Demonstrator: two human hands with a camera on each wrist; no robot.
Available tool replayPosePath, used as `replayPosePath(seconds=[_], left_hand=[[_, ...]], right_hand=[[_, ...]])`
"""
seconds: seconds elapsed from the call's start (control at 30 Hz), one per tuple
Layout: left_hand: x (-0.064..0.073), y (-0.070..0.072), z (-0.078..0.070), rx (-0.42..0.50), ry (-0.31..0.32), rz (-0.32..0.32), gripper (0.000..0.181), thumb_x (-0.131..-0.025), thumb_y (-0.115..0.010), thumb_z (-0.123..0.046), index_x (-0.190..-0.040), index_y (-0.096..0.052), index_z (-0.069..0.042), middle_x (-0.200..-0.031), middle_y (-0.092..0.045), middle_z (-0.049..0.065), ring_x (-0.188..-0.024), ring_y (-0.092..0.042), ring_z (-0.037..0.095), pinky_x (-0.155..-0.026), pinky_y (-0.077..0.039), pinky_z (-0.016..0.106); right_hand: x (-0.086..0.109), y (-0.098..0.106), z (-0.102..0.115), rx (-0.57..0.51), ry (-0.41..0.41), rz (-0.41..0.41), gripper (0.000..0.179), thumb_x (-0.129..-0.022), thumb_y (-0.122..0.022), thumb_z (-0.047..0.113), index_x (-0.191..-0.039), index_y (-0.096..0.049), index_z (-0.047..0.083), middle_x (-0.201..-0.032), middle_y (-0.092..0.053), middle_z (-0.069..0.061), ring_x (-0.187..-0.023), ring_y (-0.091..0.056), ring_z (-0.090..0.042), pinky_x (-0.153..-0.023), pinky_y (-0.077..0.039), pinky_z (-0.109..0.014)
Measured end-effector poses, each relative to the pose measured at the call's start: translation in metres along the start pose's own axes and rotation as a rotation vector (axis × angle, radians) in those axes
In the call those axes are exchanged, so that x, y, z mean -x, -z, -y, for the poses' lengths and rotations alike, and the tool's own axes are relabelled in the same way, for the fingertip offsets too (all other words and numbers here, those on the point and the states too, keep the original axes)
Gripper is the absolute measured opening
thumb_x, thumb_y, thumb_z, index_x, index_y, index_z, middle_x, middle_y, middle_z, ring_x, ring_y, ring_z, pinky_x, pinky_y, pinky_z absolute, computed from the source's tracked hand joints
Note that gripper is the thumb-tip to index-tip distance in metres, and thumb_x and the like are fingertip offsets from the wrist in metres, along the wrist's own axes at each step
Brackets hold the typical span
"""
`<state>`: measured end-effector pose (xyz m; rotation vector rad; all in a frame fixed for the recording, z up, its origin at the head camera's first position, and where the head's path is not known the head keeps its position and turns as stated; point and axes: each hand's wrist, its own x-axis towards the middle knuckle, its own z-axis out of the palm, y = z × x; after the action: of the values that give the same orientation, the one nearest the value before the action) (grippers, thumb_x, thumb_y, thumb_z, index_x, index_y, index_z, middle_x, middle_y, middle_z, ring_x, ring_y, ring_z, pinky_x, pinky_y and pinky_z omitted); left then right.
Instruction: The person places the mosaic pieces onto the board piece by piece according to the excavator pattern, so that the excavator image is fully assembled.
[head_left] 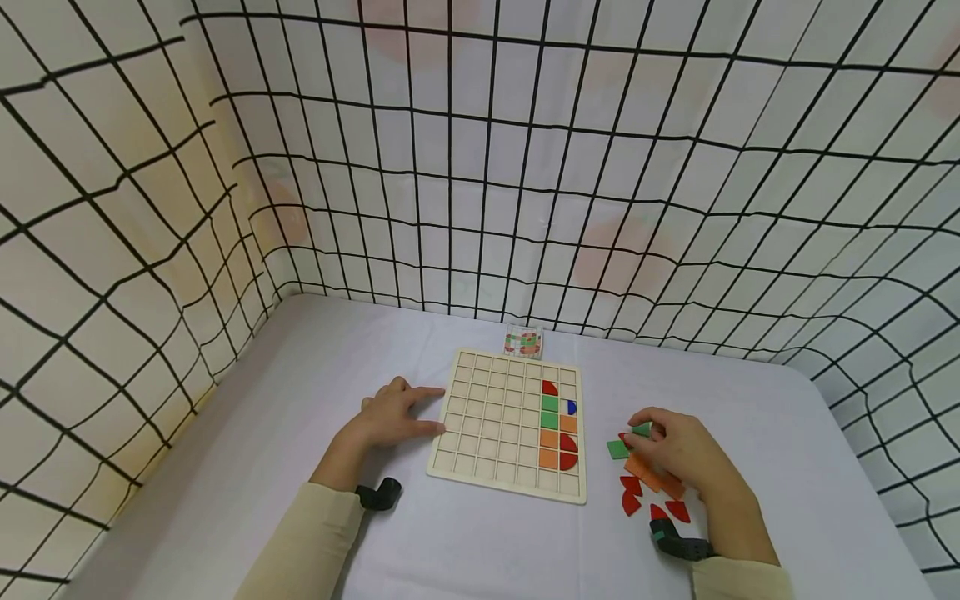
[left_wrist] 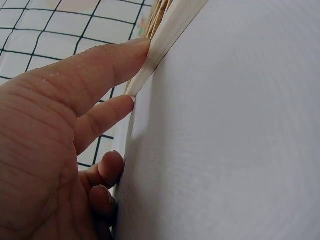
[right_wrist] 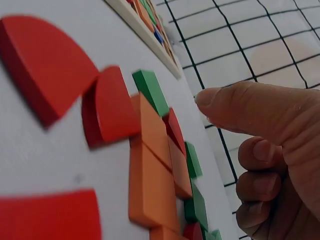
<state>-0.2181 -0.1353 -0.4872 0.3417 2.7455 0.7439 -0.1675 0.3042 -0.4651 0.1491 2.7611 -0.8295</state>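
Observation:
A pale wooden grid board (head_left: 487, 425) lies on the white table, with red, green, orange and blue pieces in its two columns nearest the right edge. My left hand (head_left: 386, 417) touches the board's left edge with thumb and index finger extended; the left wrist view shows those fingertips against the wooden side (left_wrist: 167, 40). Above a loose pile right of the board, my right hand (head_left: 686, 450) has its thumb (right_wrist: 245, 107) extended and other fingers bent, with no piece visible in it. Beneath lie orange squares (right_wrist: 155, 185), green squares (head_left: 618, 450) and red rounded pieces (right_wrist: 45, 65).
Behind the board stands a small clear holder (head_left: 523, 342) with a coloured pattern. Black netting (head_left: 487, 121) over white cloth encloses the table's back and sides. Several red pieces (head_left: 631, 503) are scattered near my right wrist.

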Motion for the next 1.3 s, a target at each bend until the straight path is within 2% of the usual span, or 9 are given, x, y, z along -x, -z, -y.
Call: replayPosePath(seconds=[0.13, 0.3, 0.5, 0.63, 0.9, 1.3], left_hand=[[0.001, 0.001, 0.0, 0.005, 0.0, -0.001, 0.067, -0.083, -0.077, -0.053, -0.144, -0.059, -0.029, -0.102, -0.051, 0.006, -0.087, -0.045, 0.02, -0.073, -0.028, 0.038], [0.001, 0.002, -0.001, 0.005, 0.003, -0.003, 0.068, -0.083, -0.077, -0.054, -0.144, -0.06, -0.029, -0.101, -0.051, 0.005, -0.086, -0.045, 0.02, -0.074, -0.028, 0.038], [0.001, 0.002, -0.001, 0.003, 0.002, -0.003, 0.067, -0.084, -0.076, -0.054, -0.144, -0.059, -0.03, -0.101, -0.05, 0.005, -0.086, -0.045, 0.02, -0.074, -0.028, 0.037], [0.001, 0.002, -0.001, 0.004, 0.005, -0.003, 0.067, -0.084, -0.077, -0.054, -0.144, -0.059, -0.03, -0.101, -0.05, 0.005, -0.086, -0.045, 0.019, -0.074, -0.028, 0.037], [0.0, 0.0, 0.0, -0.002, 0.013, -0.005, 0.067, -0.084, -0.076, -0.054, -0.144, -0.059, -0.03, -0.101, -0.05, 0.005, -0.085, -0.044, 0.019, -0.074, -0.028, 0.037], [0.001, 0.0, 0.0, 0.008, -0.004, -0.005, 0.067, -0.084, -0.077, -0.054, -0.144, -0.059, -0.03, -0.102, -0.05, 0.005, -0.086, -0.045, 0.02, -0.074, -0.028, 0.038]], right_hand=[[-0.002, 0.003, -0.009, -0.005, -0.056, 0.025, 0.042, -0.09, -0.074, 0.045, -0.117, -0.066, 0.014, -0.079, -0.052, -0.006, -0.062, -0.053, -0.02, -0.053, -0.041, -0.031], [-0.004, 0.004, -0.013, 0.021, -0.093, 0.047, 0.042, -0.086, -0.076, 0.048, -0.107, -0.065, 0.013, -0.077, -0.053, -0.005, -0.064, -0.053, -0.02, -0.054, -0.04, -0.031], [-0.004, -0.001, -0.01, 0.05, -0.074, 0.026, 0.037, -0.087, -0.077, 0.042, -0.104, -0.066, 0.011, -0.077, -0.054, -0.006, -0.066, -0.052, -0.02, -0.055, -0.041, -0.031], [-0.005, -0.004, -0.008, 0.065, -0.049, 0.006, 0.035, -0.088, -0.077, 0.037, -0.108, -0.067, 0.01, -0.079, -0.053, -0.006, -0.07, -0.051, -0.019, -0.056, -0.042, -0.03], [-0.011, -0.011, -0.007, 0.058, 0.017, -0.003, 0.044, -0.088, -0.076, 0.029, -0.127, -0.066, 0.01, -0.081, -0.052, -0.007, -0.078, -0.052, -0.02, -0.06, -0.047, -0.029], [-0.013, -0.016, -0.01, 0.077, 0.034, -0.029, 0.048, -0.091, -0.075, 0.04, -0.127, -0.066, 0.01, -0.081, -0.052, -0.006, -0.077, -0.053, -0.019, -0.059, -0.047, -0.03]])
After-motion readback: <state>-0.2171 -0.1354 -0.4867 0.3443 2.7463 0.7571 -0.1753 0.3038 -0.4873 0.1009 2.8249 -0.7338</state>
